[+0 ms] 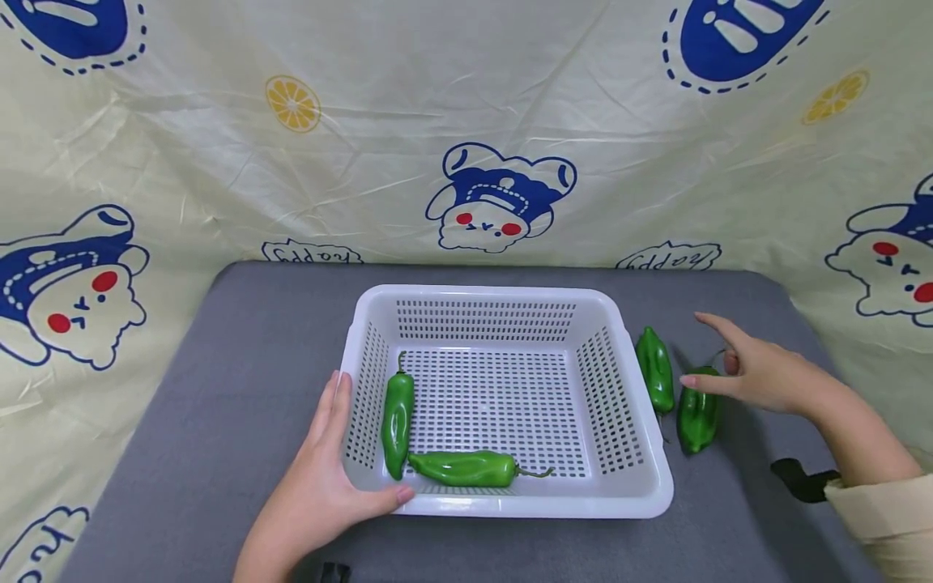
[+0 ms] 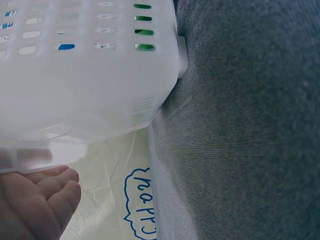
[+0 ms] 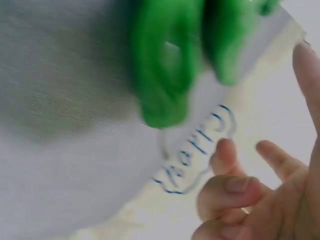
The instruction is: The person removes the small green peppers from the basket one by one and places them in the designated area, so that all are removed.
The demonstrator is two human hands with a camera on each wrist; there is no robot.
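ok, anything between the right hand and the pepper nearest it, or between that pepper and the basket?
Nothing visible between the right hand and the nearest pepper. Toward the basket, yes: the other loose pepper lies between, alongside the basket's right wall, and that raised wall would likely block a straight slide.

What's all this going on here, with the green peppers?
A person is handling glossy green peppers and a rectangular white plastic basket with small holes. Their left hand rests against the basket's near left corner. Two peppers lie inside it, one lengthwise along the left side and one across the near side. Two more, a nearer one and an outer one, lie to its right on grey cloth. The right hand is at the outer one, not gripping it.
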